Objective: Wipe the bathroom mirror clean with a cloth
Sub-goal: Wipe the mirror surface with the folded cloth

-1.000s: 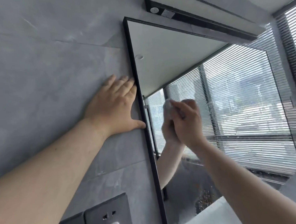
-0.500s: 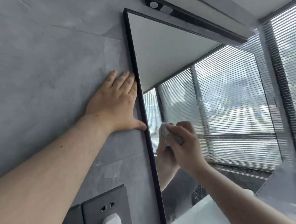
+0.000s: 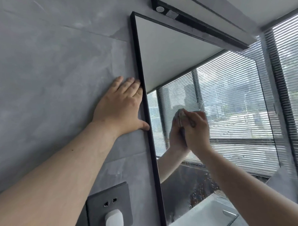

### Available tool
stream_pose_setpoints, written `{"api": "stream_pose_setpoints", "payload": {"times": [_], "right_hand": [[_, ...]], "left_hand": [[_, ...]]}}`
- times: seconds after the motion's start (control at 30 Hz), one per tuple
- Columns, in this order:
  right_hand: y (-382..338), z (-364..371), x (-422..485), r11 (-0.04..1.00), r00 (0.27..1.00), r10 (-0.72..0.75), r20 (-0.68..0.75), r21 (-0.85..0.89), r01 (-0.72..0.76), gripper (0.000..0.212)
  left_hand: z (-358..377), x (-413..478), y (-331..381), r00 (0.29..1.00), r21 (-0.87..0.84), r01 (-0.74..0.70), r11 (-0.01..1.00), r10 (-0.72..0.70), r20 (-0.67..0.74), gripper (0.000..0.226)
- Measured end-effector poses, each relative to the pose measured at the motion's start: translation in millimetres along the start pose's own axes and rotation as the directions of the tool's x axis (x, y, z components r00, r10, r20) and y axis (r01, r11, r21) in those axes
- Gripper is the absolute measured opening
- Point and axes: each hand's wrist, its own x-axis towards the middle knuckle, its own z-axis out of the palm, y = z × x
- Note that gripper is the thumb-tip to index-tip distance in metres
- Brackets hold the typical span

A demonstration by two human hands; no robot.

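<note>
Here, the right hand (image 3: 197, 129) grips a bunched cloth (image 3: 180, 115) against the mirror (image 3: 173, 61), centre frame.
The left hand (image 3: 119, 110) rests flat-fingered on the wall (image 3: 50, 74); the cloth looks limp and is best held wadded.

Place: a home bathroom.
Signs: framed wall mirror (image 3: 185, 64), grey tiled wall (image 3: 50, 74), socket (image 3: 109, 203), basin reflected below.

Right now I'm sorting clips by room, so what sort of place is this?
Probably a bathroom: a black-framed wall mirror hangs on a grey tiled wall under a light bar, and what looks like a white basin shows reflected low in the glass.
</note>
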Motion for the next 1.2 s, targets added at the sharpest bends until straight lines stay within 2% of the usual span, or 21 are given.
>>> {"api": "stream_pose_setpoints", "payload": {"times": [0.1,0.17,0.37,0.53,0.73,0.83,1.03,1.13,1.2], "right_hand": [[13.4,-4.0,30.9,0.992,0.991,0.125,-0.050,0.009,-0.125,0.020],[18.2,-6.7,31.2,0.992,0.991,0.128,-0.027,-0.012,-0.129,0.020],[13.5,-17.8,-60.0,0.999,0.993,0.034,0.115,0.027,-0.038,0.007],[14.9,-20.3,-159.4,0.989,0.984,-0.131,0.118,0.079,0.122,0.020],[14.2,-21.9,-162.2,0.981,0.977,-0.184,0.104,0.084,0.175,0.022],[17.5,-17.7,-127.9,0.993,0.991,-0.106,0.082,0.054,0.102,0.020],[23.6,-19.8,-44.9,0.981,0.981,0.191,-0.038,-0.022,-0.192,0.017],[25.6,-22.3,-42.5,0.967,0.967,0.253,-0.030,-0.009,-0.254,0.016],[23.3,-22.2,-61.4,0.969,0.969,0.246,0.014,-0.003,-0.246,0.013]], "left_hand": [[1.6,-0.6,0.0,1.000,0.000,0.001,1.000,-0.001,-0.008,0.124],[2.3,-0.8,0.3,1.000,0.006,0.001,1.000,-0.001,-0.014,0.124],[1.7,-1.6,1.7,0.999,-0.006,0.009,1.000,-0.009,-0.040,0.123],[3.3,-1.7,1.8,0.999,0.005,0.008,1.000,-0.008,-0.047,0.122],[7.9,-4.4,1.3,0.995,-0.008,-0.028,1.000,0.027,-0.094,0.114],[10.6,-7.0,2.1,0.992,-0.036,-0.054,0.998,0.050,-0.113,0.103],[11.4,-13.9,7.5,0.994,-0.040,-0.059,0.997,0.055,-0.094,0.100],[13.2,-18.7,11.8,0.996,0.002,-0.061,0.998,0.061,-0.071,0.107],[12.8,-19.1,12.7,0.996,0.007,-0.064,0.998,0.064,-0.066,0.108]]}}
